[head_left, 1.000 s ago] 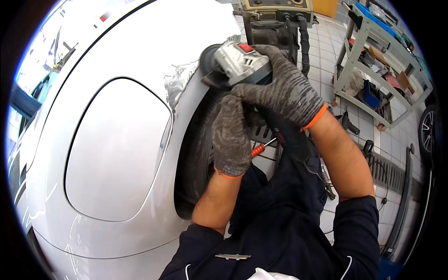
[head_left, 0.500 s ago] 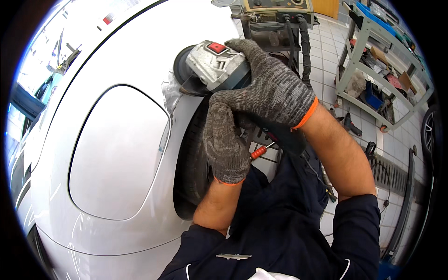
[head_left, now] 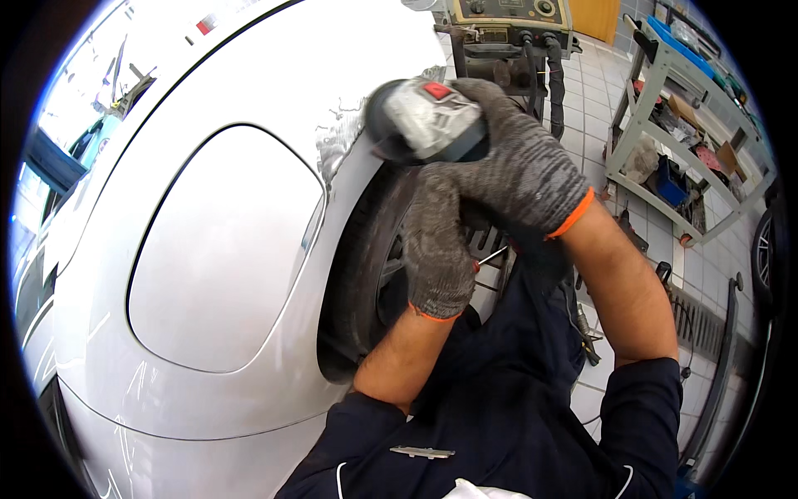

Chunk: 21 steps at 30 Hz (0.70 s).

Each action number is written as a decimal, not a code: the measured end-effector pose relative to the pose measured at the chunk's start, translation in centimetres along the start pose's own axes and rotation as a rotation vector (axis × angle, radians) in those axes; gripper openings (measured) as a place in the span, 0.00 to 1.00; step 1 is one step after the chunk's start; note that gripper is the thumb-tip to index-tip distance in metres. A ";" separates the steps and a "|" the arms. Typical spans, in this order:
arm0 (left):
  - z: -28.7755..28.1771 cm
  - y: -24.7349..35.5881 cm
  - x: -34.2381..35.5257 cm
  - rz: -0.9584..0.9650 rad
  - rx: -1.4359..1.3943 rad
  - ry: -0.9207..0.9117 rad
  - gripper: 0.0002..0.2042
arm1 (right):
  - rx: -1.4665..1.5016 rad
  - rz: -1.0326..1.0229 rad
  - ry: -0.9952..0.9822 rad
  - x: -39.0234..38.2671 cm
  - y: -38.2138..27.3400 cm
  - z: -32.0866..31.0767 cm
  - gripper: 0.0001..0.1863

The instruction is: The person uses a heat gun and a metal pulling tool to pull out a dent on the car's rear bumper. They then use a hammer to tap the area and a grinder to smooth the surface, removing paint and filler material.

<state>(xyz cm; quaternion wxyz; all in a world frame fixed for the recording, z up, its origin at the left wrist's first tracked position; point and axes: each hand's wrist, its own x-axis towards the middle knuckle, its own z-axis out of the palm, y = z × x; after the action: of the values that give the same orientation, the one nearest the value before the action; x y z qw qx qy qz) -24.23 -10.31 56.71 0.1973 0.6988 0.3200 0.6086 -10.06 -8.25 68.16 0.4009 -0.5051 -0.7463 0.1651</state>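
Observation:
Both my hands wear grey knitted work gloves with orange cuffs. My right hand [head_left: 528, 162] is wrapped round the body of an angle grinder [head_left: 436, 121] with a worn whitish head and a red button. My left hand [head_left: 439, 245] is closed on the grinder too, just below the right one; its fingertips are hidden. At the grinder's left end the dark disc is blurred. It is near a bare-metal patch [head_left: 339, 133] on the white car's fender [head_left: 266, 83], above the wheel arch. Whether the disc touches the panel I cannot tell.
A rounded fuel flap [head_left: 220, 249] lies left of the wheel arch, with the tyre [head_left: 357, 266] under my left forearm. Beyond my hands stands a machine [head_left: 507, 21] with thick cables. A grey tool cart [head_left: 690, 137] is at far right, above a floor drain grate [head_left: 702, 324].
Both hands and the grinder have moved right, away from the fender. More of the bare-metal patch and the wheel arch now shows. The view has shifted slightly.

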 end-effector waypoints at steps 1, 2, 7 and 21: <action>0.0 0.4 0.4 -0.073 -0.177 0.024 0.19 | -0.007 -0.034 -0.002 0.1 -0.6 0.1 0.54; -0.6 0.9 0.9 -0.219 -0.439 0.042 0.18 | -0.071 -0.081 0.038 0.6 -1.1 0.4 0.54; -0.3 1.8 2.5 -0.339 -0.493 -0.041 0.21 | 0.026 -0.020 0.042 1.5 0.8 0.2 0.55; -1.0 1.2 3.2 -0.445 -0.843 0.027 0.20 | -0.063 -0.058 0.062 2.3 0.2 0.4 0.56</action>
<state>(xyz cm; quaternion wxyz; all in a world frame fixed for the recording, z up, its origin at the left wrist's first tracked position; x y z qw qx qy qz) -24.78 -9.08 60.01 0.5851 0.4643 0.1895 0.6373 -10.65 -6.07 68.80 0.4122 -0.5005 -0.7526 0.1143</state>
